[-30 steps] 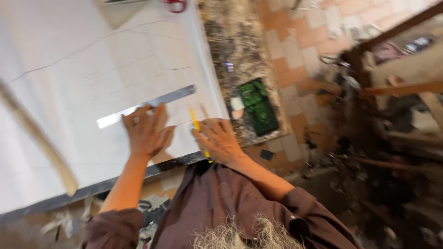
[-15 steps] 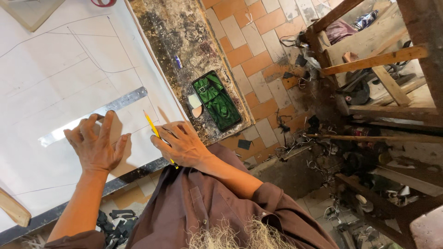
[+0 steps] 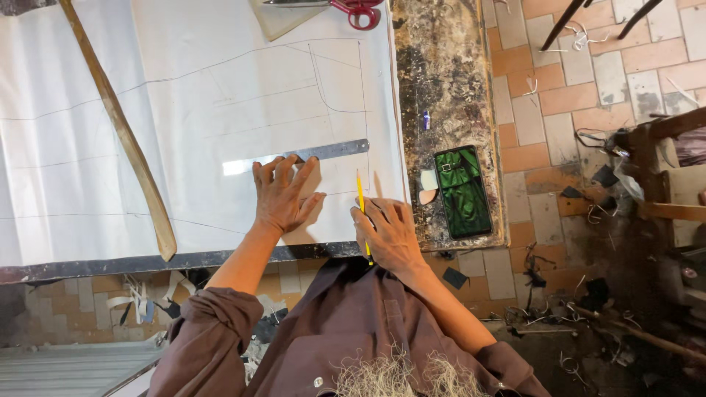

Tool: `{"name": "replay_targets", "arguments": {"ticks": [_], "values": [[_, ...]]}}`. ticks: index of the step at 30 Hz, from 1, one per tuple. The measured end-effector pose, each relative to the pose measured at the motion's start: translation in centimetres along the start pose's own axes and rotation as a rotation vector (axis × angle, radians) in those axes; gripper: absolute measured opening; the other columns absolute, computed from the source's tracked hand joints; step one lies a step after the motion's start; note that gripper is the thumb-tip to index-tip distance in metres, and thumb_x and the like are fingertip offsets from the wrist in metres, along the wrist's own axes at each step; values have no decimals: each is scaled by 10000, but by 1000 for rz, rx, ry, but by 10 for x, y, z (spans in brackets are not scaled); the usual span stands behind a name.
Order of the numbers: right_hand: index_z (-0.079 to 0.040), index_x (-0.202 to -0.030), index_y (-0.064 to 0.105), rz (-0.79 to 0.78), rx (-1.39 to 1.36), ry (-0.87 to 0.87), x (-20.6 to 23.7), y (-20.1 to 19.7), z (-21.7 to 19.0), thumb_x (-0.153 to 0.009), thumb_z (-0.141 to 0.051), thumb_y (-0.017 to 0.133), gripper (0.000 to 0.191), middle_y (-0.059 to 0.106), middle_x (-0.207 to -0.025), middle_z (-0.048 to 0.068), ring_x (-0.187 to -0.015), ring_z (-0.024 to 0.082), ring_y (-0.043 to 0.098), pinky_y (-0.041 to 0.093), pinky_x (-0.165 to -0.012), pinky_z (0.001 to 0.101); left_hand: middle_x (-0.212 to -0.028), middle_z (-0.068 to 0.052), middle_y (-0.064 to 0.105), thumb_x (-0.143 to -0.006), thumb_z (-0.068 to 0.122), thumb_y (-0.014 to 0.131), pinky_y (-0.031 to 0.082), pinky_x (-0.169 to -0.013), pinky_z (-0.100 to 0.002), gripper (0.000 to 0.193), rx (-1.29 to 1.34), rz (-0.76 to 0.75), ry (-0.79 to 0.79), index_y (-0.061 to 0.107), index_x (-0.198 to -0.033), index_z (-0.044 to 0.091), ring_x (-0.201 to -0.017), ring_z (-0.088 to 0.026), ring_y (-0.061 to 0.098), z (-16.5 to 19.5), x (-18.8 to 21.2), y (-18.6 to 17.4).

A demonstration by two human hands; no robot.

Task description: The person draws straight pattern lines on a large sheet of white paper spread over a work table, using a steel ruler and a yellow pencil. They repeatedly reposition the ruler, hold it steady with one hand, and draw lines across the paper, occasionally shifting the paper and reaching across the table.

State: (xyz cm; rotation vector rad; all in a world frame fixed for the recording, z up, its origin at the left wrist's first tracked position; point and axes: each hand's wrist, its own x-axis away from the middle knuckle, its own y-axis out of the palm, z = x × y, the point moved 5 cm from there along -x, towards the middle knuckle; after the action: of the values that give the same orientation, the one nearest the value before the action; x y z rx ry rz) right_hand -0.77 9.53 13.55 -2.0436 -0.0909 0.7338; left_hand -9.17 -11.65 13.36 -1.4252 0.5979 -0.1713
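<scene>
Two hands | left hand (image 3: 283, 192) flat on ruler (image 3: 298, 156) | right hand (image 3: 387, 231) gripping pencil (image 3: 360, 200)

Worn, stained worktable (image 3: 441, 81) with a dark front edge. Directly on it: large white sheet (image 3: 184, 88) marked with pencil lines, metal ruler (image 3: 309, 156) and long wooden strip (image 3: 125, 140) across the sheet, red-handled scissors (image 3: 346, 9) at the far edge, phone (image 3: 462, 191) on the bare right side.
</scene>
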Motion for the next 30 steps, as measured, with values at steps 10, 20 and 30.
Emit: {"name": "replay_targets", "arguments": {"ticks": [10, 20, 30], "values": [[-105, -1258, 623, -8, 10, 16, -2, 2, -8, -868, -180, 698, 405, 622, -1351, 71, -1238, 261, 563, 409, -1018, 468, -1434, -54, 429, -948, 605, 616, 184, -1133, -649, 652, 6, -6, -8, 516, -1518, 304, -1301, -346, 368, -4, -1, -12], [-93, -1227, 634, 57, 14, 13, -8, -4, -20, -877, -143, 723, 364, 647, -1287, 66, -1186, 250, 586, 431, -990, 460, -1459, -61, 442, -994, 561, 550, 193, -1150, -660, 588, 4, 15, -37, 520, -1519, 299, -1346, -337, 374, -3, 6, -24], [-42, -1266, 616, 69, -6, -6, 0, -1, -22, -901, -141, 701, 388, 636, -1249, 121, -1168, 286, 576, 430, -982, 462, -1466, -140, 447, -970, 367, 558, 274, -1179, -630, 508, 86, 16, -288, 582, -1458, 225, -1406, -424, 382, -21, 122, -30]]}}
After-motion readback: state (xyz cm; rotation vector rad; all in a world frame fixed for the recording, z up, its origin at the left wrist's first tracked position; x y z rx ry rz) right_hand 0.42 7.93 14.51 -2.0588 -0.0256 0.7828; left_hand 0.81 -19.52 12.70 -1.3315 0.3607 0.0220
